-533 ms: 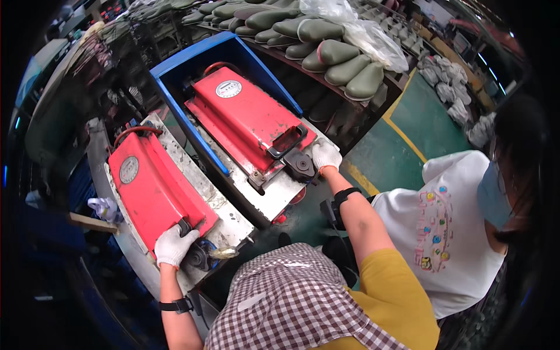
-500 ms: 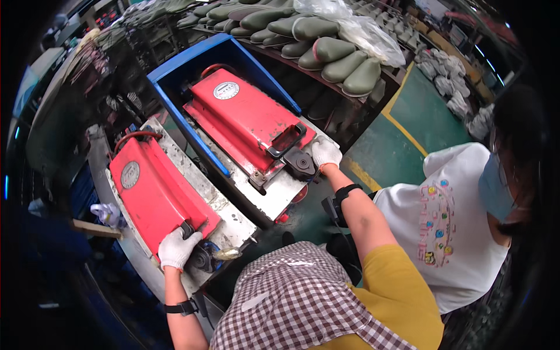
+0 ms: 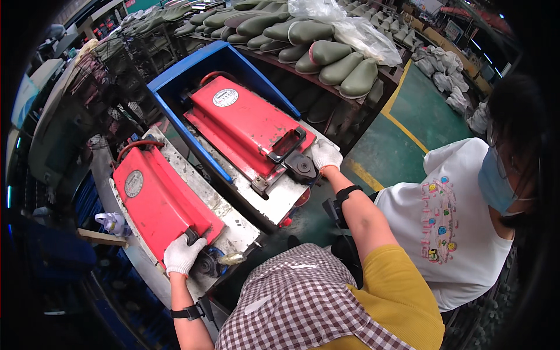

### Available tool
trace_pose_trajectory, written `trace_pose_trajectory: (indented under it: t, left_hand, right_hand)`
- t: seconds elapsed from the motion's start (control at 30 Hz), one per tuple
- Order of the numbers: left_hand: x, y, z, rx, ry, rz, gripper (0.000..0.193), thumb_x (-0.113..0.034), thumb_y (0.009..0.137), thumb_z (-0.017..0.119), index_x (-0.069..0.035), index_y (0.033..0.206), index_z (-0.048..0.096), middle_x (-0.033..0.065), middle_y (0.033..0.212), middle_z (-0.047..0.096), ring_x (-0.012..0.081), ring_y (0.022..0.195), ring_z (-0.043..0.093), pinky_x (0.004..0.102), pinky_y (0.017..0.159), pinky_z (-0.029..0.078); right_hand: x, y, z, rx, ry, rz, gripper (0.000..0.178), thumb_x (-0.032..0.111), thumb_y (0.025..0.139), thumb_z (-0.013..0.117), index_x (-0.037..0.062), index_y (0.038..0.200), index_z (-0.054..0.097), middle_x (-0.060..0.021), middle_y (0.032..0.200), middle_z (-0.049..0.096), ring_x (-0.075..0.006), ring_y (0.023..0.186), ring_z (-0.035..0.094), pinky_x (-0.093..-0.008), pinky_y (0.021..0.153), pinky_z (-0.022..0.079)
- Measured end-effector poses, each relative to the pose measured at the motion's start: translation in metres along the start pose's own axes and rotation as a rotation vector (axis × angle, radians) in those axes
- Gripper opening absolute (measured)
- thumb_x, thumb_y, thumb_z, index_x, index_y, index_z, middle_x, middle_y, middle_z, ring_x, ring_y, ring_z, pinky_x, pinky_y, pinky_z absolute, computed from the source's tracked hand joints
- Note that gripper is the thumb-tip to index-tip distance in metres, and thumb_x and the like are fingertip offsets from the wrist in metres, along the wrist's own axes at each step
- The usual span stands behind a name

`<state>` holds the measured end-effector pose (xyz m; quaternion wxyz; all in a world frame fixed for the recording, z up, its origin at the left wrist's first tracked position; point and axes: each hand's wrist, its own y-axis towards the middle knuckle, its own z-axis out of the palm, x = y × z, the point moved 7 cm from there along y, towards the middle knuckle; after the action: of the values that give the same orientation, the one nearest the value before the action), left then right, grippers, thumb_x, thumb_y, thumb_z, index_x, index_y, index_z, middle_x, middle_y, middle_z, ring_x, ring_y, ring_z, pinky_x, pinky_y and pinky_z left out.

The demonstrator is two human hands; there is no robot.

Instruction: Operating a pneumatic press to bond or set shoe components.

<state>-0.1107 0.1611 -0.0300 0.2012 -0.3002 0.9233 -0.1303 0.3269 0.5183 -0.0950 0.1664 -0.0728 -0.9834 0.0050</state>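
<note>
Two machines with red metal covers stand side by side before me. At the front end of the left red cover [image 3: 154,201], my left hand [image 3: 184,255], in a white knit glove, is closed around a small black handle [image 3: 191,235]. A round black part [image 3: 207,263] sits just to its right. My gloved right hand [image 3: 326,155] rests at the front right corner of the right red cover [image 3: 251,119]. Its fingers look curled beside a black knob-like block [image 3: 301,167], but what they grip is hidden. The larger black handle [image 3: 287,144] on that cover is untouched.
A blue metal hood [image 3: 192,61] surrounds the right machine's back and sides. Behind it, a rack holds olive-green boots [image 3: 341,69] under clear plastic [image 3: 361,35]. A person in a white shirt [image 3: 443,227] and mask stands close on my right. A white bottle [image 3: 112,223] is at left.
The view has shifted slightly, so the left machine appears a little lower. Both my hands keep their places on the two machines.
</note>
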Motion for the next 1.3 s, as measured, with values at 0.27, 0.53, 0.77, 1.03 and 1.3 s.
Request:
trace_pose_trajectory:
  t: [0.27,0.53,0.77,1.03,1.3]
  left_hand:
    - [-0.006,-0.003,-0.003,0.014,0.070,0.011,0.061,-0.068,0.078,0.073,-0.010,0.096,0.079,0.0213,0.095,0.076,0.0382,0.096,0.074,0.0474,0.085,0.057]
    - [-0.004,-0.001,-0.003,-0.011,0.043,0.005,0.063,-0.067,0.080,0.072,-0.008,0.098,0.078,0.0211,0.092,0.076,0.0391,0.092,0.074,0.0479,0.082,0.056]
    - [0.001,-0.002,-0.003,0.006,0.029,-0.025,0.063,-0.066,0.078,0.073,-0.007,0.097,0.078,0.0222,0.094,0.076,0.0399,0.094,0.073,0.0484,0.084,0.056]
    - [-0.004,-0.002,0.000,-0.007,0.025,0.000,0.061,-0.065,0.080,0.072,-0.007,0.097,0.077,0.0220,0.094,0.076,0.0404,0.095,0.074,0.0492,0.084,0.056]
    - [-0.004,0.001,-0.002,-0.003,0.020,-0.007,0.058,-0.064,0.080,0.073,-0.009,0.097,0.077,0.0212,0.090,0.075,0.0407,0.090,0.073,0.0492,0.080,0.056]
  right_hand:
    - [-0.003,-0.006,-0.002,-0.005,0.026,0.011,0.048,0.046,0.097,0.044,0.0133,0.115,0.075,-0.0187,0.117,0.075,-0.0401,0.108,0.072,-0.0494,0.094,0.057]
    - [0.002,-0.002,-0.005,-0.040,0.018,-0.011,0.047,0.044,0.096,0.045,0.0132,0.116,0.074,-0.0200,0.117,0.075,-0.0398,0.109,0.072,-0.0504,0.094,0.056]
    - [0.003,-0.003,0.001,-0.096,0.083,0.016,0.041,0.044,0.098,0.048,0.0190,0.121,0.071,-0.0195,0.113,0.075,-0.0402,0.109,0.072,-0.0504,0.094,0.056]
    - [-0.022,-0.001,0.004,-0.134,0.254,0.153,0.036,0.051,0.102,0.049,0.0293,0.126,0.066,-0.0181,0.117,0.074,-0.0421,0.108,0.071,-0.0521,0.091,0.055]
    - [-0.016,-0.006,-0.002,-0.234,0.225,0.128,0.037,0.049,0.102,0.049,0.0171,0.112,0.065,-0.0229,0.101,0.074,-0.0455,0.099,0.071,-0.0571,0.085,0.054]
